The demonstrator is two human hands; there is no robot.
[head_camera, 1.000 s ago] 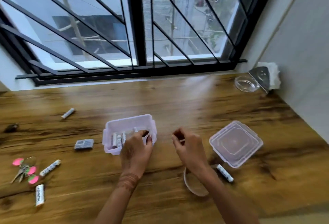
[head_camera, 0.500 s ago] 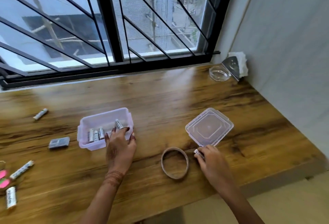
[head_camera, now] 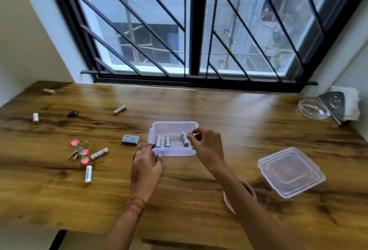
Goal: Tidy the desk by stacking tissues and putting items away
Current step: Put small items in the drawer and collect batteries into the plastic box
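Reference landmark: the open translucent container (head_camera: pixel 175 124) at the middle of the desk (head_camera: pixel 199 106). The right hand (head_camera: pixel 208 147) is over the container's right end, thumb and fingertips closed in a pinch on the held battery (head_camera: pixel 193 134), just above the rim. The left hand (head_camera: pixel 146 163) lies at the container's near-left corner, fingers spread and nearly straight, with the tips touching the wall. It grips nothing. The stored batteries (head_camera: pixel 163 141) lie on the container floor, three side by side at its left and one toward its right. The loose batteries (head_camera: pixel 99 153) lie left of the container, some near it beside the keys (head_camera: pixel 78 151), others well apart toward the far left. The lid (head_camera: pixel 290 172) lies right of the container. The tissues (head_camera: pixel 351 102) sit far right of it, against the wall. Handling, as judged: a battery is rigid, smooth, dense for its size and prone to roll. Pinch it mid-barrel, lay it parallel to the stored ones and release it low. The container appears light and thin-walled and may slide, so brace a corner while loading. The lid should flex, so take it by opposite edges. The tissues are soft and light, so lift them flat, from beneath.
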